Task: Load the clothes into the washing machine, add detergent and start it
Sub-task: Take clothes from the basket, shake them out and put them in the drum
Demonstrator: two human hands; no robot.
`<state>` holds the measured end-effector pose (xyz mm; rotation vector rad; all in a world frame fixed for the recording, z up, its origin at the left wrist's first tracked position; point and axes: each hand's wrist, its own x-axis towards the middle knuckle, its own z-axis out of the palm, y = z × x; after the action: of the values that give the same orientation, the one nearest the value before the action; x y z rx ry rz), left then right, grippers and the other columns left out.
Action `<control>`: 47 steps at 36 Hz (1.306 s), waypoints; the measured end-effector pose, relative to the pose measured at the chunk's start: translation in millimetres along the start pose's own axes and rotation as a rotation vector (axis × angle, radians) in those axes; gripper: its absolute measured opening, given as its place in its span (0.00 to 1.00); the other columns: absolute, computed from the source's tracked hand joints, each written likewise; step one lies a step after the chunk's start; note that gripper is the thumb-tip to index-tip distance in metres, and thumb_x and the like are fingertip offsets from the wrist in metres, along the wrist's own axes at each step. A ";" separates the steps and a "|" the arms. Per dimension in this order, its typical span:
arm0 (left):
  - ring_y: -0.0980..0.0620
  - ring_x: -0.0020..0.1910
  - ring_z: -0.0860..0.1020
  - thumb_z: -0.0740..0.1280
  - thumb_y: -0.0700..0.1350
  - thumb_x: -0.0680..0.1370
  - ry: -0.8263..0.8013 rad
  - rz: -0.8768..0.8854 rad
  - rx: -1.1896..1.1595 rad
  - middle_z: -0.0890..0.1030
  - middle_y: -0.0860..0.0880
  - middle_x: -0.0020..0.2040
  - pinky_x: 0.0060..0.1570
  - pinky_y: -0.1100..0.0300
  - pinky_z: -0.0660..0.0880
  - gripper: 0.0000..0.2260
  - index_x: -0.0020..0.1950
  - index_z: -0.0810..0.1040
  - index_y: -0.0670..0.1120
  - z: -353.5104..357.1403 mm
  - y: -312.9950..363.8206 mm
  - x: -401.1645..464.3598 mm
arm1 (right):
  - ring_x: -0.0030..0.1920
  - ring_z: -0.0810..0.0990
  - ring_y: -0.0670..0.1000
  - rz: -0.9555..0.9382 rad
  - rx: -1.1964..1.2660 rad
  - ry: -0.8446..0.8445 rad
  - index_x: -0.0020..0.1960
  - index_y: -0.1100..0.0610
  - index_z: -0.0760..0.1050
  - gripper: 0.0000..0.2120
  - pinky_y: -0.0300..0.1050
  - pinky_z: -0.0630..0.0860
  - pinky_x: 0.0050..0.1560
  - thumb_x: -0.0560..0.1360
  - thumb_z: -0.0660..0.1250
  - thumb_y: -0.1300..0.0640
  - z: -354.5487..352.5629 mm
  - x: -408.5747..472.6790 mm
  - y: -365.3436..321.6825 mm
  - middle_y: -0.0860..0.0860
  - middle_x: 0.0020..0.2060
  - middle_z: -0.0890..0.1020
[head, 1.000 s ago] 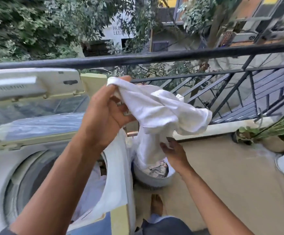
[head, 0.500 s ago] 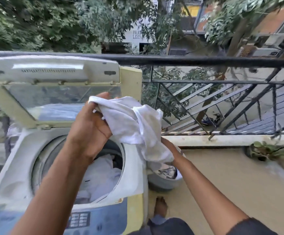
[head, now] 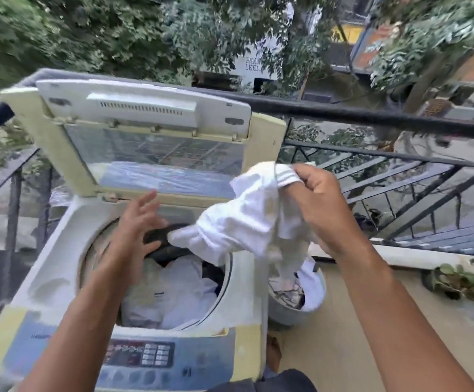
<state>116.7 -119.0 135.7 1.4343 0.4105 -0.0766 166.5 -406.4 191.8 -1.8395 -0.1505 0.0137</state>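
Observation:
A top-loading washing machine point(head: 60, 267) stands in front of me with its lid point(head: 145, 137) raised. White clothes point(head: 179, 292) lie inside the drum. My right hand point(head: 314, 205) grips a white garment point(head: 247, 222) that hangs over the drum's right rim. My left hand point(head: 136, 222) hovers over the back of the drum opening, fingers spread, holding nothing. The control panel point(head: 142, 355) runs along the machine's front edge. No detergent is in view.
A grey bucket point(head: 292, 309) with more clothes stands on the balcony floor to the right of the machine. A black metal railing point(head: 371, 117) runs behind. Potted plants point(head: 456, 281) sit at the far right. My bare foot point(head: 274, 352) is beside the bucket.
The garment passed from my left hand to my right hand. My left hand let go and dropped toward the drum. My view swung left, over the machine.

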 end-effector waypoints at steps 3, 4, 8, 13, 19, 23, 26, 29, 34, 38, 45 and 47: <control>0.55 0.75 0.68 0.73 0.56 0.66 -0.168 0.108 0.138 0.70 0.62 0.77 0.72 0.44 0.64 0.36 0.74 0.69 0.70 -6.4 2.0 -9.7 | 0.45 0.76 0.54 -0.007 0.143 -0.022 0.53 0.63 0.81 0.14 0.53 0.70 0.47 0.81 0.67 0.51 27.7 1.6 -23.0 0.72 0.51 0.79; 0.57 0.76 0.67 0.75 0.61 0.65 -0.228 0.147 0.146 0.69 0.63 0.78 0.70 0.48 0.65 0.38 0.74 0.67 0.71 -8.0 2.4 -11.1 | 0.47 0.77 0.55 0.001 0.211 -0.027 0.54 0.63 0.81 0.13 0.53 0.72 0.49 0.81 0.67 0.54 37.2 1.6 -29.3 0.71 0.52 0.80; 0.51 0.76 0.72 0.79 0.57 0.68 -0.394 0.238 0.127 0.73 0.54 0.77 0.72 0.44 0.69 0.44 0.80 0.62 0.60 -17.7 1.5 -3.6 | 0.55 0.81 0.54 0.064 0.478 -0.114 0.63 0.63 0.80 0.13 0.51 0.75 0.57 0.83 0.61 0.63 73.6 -0.4 -47.7 0.62 0.56 0.84; 0.53 0.58 0.84 0.79 0.48 0.68 -0.215 0.212 0.099 0.86 0.52 0.58 0.51 0.60 0.79 0.27 0.66 0.80 0.52 -36.4 -0.7 6.0 | 0.58 0.79 0.56 0.104 0.700 -0.242 0.67 0.67 0.75 0.15 0.54 0.74 0.60 0.83 0.59 0.65 105.6 3.3 -52.6 0.62 0.57 0.81; 0.43 0.49 0.85 0.78 0.44 0.72 -0.101 0.221 0.040 0.87 0.39 0.52 0.49 0.51 0.79 0.15 0.57 0.85 0.45 -75.4 2.6 21.7 | 0.47 0.77 0.53 0.064 0.360 -0.056 0.53 0.62 0.77 0.07 0.50 0.73 0.48 0.81 0.65 0.58 122.2 15.3 -16.5 0.57 0.47 0.81; 0.46 0.46 0.85 0.78 0.39 0.71 -0.028 0.212 0.025 0.87 0.40 0.52 0.46 0.55 0.81 0.11 0.52 0.87 0.48 -98.5 5.0 35.6 | 0.41 0.78 0.48 0.084 0.059 0.072 0.47 0.52 0.78 0.02 0.47 0.71 0.43 0.78 0.67 0.58 129.5 26.5 28.2 0.52 0.40 0.82; 0.47 0.43 0.84 0.76 0.36 0.71 -0.049 0.233 0.079 0.86 0.39 0.48 0.42 0.59 0.80 0.09 0.50 0.87 0.44 -113.6 2.5 46.5 | 0.46 0.80 0.48 0.091 -0.117 0.109 0.51 0.47 0.79 0.08 0.44 0.72 0.46 0.75 0.67 0.58 138.8 29.2 57.7 0.47 0.46 0.84; 0.52 0.42 0.82 0.78 0.38 0.70 -0.056 0.247 0.190 0.85 0.46 0.43 0.42 0.62 0.78 0.09 0.50 0.86 0.42 -128.0 -9.3 57.8 | 0.53 0.82 0.47 0.073 -0.278 0.096 0.60 0.49 0.82 0.17 0.46 0.77 0.54 0.77 0.63 0.63 149.7 26.8 80.0 0.44 0.53 0.85; 0.62 0.37 0.80 0.78 0.44 0.68 0.036 0.130 0.483 0.85 0.57 0.36 0.43 0.61 0.74 0.06 0.43 0.87 0.50 -147.3 -49.7 74.9 | 0.59 0.81 0.53 0.121 -0.503 -0.082 0.63 0.44 0.81 0.20 0.47 0.77 0.55 0.76 0.62 0.60 174.8 18.7 112.3 0.48 0.57 0.84; 0.53 0.45 0.83 0.77 0.42 0.71 -0.018 -0.008 0.905 0.85 0.54 0.39 0.45 0.57 0.73 0.12 0.38 0.84 0.60 -149.6 -96.6 77.2 | 0.61 0.80 0.58 0.281 -0.822 -0.490 0.64 0.50 0.81 0.19 0.46 0.76 0.53 0.78 0.62 0.62 192.3 9.0 135.5 0.51 0.62 0.82; 0.57 0.59 0.80 0.69 0.41 0.80 -0.549 -0.372 1.170 0.83 0.58 0.62 0.59 0.68 0.72 0.14 0.64 0.84 0.53 -130.2 -139.5 67.1 | 0.67 0.76 0.59 0.420 -1.182 -1.164 0.72 0.51 0.74 0.21 0.55 0.75 0.67 0.81 0.59 0.61 209.1 -19.8 141.3 0.55 0.71 0.74; 0.55 0.60 0.81 0.66 0.43 0.80 -0.526 -0.375 1.138 0.84 0.56 0.63 0.64 0.62 0.74 0.15 0.61 0.84 0.59 -128.3 -140.1 66.6 | 0.64 0.78 0.60 0.396 -1.162 -1.130 0.71 0.52 0.74 0.20 0.54 0.76 0.64 0.80 0.59 0.61 208.2 -23.0 142.8 0.55 0.69 0.75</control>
<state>107.9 -2.3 -28.1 2.3227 0.1717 -1.1120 139.1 -247.0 -3.4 -2.7495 -0.6751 1.5302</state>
